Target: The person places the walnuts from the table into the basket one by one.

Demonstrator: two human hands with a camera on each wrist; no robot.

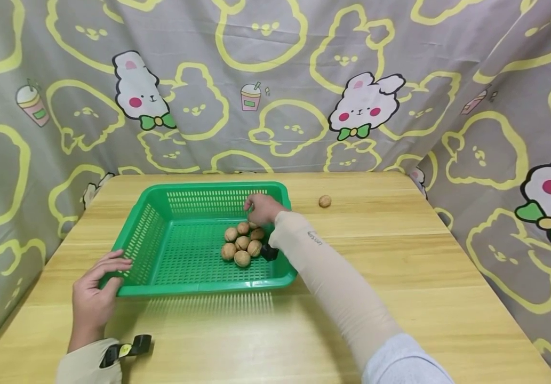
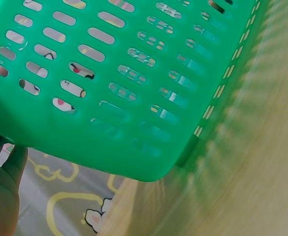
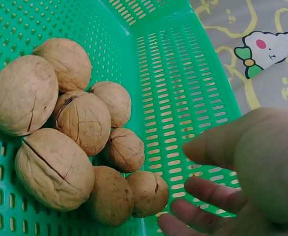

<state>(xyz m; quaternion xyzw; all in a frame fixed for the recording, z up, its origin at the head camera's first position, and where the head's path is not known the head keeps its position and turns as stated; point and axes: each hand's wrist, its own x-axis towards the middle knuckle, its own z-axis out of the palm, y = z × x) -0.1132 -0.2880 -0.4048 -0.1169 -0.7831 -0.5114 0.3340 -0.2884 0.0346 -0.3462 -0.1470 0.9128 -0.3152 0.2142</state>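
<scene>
A green plastic basket point(image 1: 193, 288) with slotted walls stands on the table. Several walnuts point(image 1: 242, 243) lie together on its floor toward the right side; the right wrist view shows these walnuts point(image 3: 82, 122) close up, some with dark seams. My left hand point(image 1: 96, 290) holds the basket's front left corner, fingers over the rim and thumb at the corner. Part of that hand point(image 2: 4, 191) shows against the rim in the left wrist view. Over the basket's right end hovers my right hand point(image 1: 264, 209). Its fingers point(image 3: 215, 191) are spread beside the walnuts, with nothing between them.
One separate walnut point(image 1: 325, 201) lies on the wooden table point(image 1: 400, 277), behind and right of the basket. A patterned grey curtain point(image 1: 285, 80) hangs along the back and both sides. A black wrist camera point(image 1: 141, 344) sticks out from the left sleeve.
</scene>
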